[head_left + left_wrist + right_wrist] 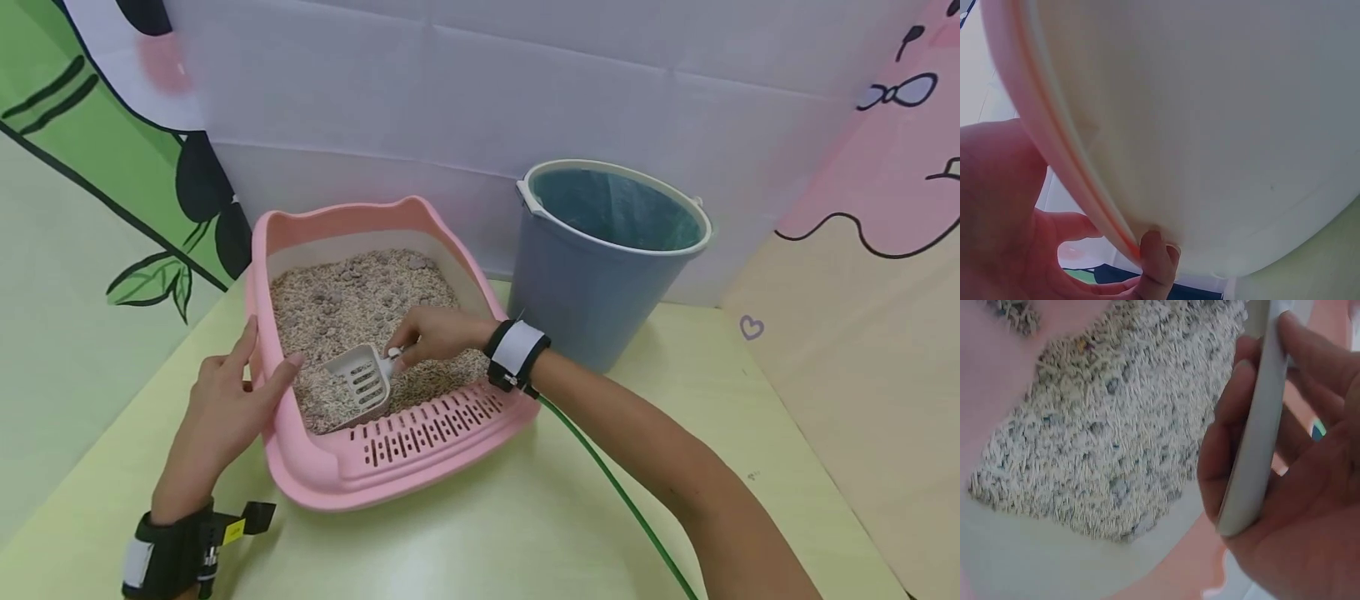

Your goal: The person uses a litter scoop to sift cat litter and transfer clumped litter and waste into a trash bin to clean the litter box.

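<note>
A pink litter box (420, 487) with an off-white inner wall stands on the table, filled with pale pellet litter (375, 283) and some darker clumps. My left hand (225, 408) grips the box's left rim, thumb on top. In the left wrist view its fingers curl beneath the pink rim against the pale outer wall (1210, 125). Over the front of the litter, my right hand (442, 332) holds a light grey slotted litter scoop (347, 362) by its handle. The right wrist view has fingers wrapped round that handle (1257, 444); the scoop's head lies outside this view.
A blue-grey bucket (585, 292) with a pale rim and a thin liner inside stands right of the box. A green cable (615, 483) runs from the right wrist across the light table (450, 558). Printed cloth walls (420, 92) rise behind.
</note>
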`<state>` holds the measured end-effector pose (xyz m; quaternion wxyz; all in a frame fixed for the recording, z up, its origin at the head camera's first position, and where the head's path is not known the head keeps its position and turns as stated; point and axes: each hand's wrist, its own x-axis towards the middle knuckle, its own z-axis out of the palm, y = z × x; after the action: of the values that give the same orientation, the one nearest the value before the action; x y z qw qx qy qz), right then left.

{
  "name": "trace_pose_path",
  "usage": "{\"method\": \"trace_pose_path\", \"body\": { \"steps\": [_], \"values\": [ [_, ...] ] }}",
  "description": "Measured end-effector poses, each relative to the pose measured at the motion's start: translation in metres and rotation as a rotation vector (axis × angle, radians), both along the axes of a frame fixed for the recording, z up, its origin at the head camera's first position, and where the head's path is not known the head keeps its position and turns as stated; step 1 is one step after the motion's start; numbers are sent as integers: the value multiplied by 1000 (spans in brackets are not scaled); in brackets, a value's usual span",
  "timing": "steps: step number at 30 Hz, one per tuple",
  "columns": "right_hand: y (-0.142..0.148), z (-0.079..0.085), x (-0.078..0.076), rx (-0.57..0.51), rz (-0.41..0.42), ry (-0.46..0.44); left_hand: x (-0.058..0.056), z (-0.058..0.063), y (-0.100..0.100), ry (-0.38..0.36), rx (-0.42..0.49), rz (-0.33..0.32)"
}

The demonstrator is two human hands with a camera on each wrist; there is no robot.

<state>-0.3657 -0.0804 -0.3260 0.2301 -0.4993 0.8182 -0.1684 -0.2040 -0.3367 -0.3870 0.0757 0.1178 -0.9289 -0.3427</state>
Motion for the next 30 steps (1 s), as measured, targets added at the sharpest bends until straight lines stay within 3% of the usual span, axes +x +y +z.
{"method": "trace_pose_path", "body": {
  "steps": [8,16,23,30],
  "values": [
    [39,20,-8,-129,-213,-1,-2,-2,0,-2,-6,-12],
    [73,28,5,-362,-509,-147,-3,-1,-2,-10,2,-16],
    [71,33,11,-586,-634,-142,-2,-1,-4,0,5,-8],
    [55,42,5,-729,-744,-166,-1,1,-1,0,11,-11]
  ]
}}
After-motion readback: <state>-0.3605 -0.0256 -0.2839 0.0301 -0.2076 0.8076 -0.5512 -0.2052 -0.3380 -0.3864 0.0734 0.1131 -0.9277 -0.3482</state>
